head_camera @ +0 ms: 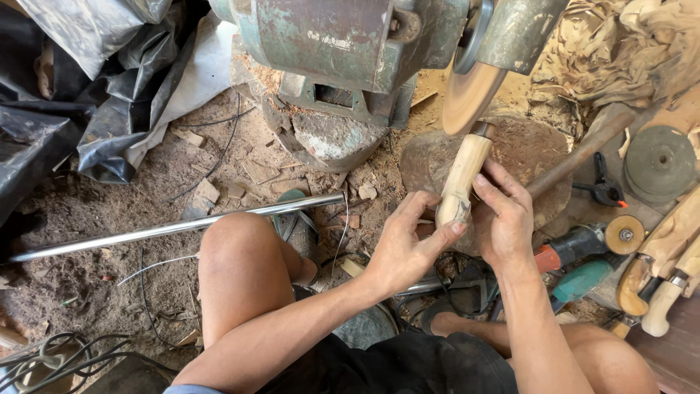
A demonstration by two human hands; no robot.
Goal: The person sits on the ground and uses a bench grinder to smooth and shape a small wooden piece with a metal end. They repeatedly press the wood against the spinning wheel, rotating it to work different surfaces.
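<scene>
Both my hands grip a pale wooden handle (pixel 462 174) that points up and away from me. My left hand (pixel 408 239) pinches its near end from the left. My right hand (pixel 503 215) wraps the same end from the right. The handle's far tip, with a dark metal collar, meets the lower edge of a tan sanding disc (pixel 467 98). The disc is mounted on an old green bench motor (pixel 343 40). A round wooden stump (pixel 539 149) lies beneath the handle.
A long shiny metal rod (pixel 175 228) lies across the dirt floor above my left knee (pixel 240 255). Finished wooden handles (pixel 667 263) and power tools (pixel 583 252) sit at the right. Black plastic sheeting (pixel 65 95) is piled at top left; cables (pixel 51 361) lie bottom left.
</scene>
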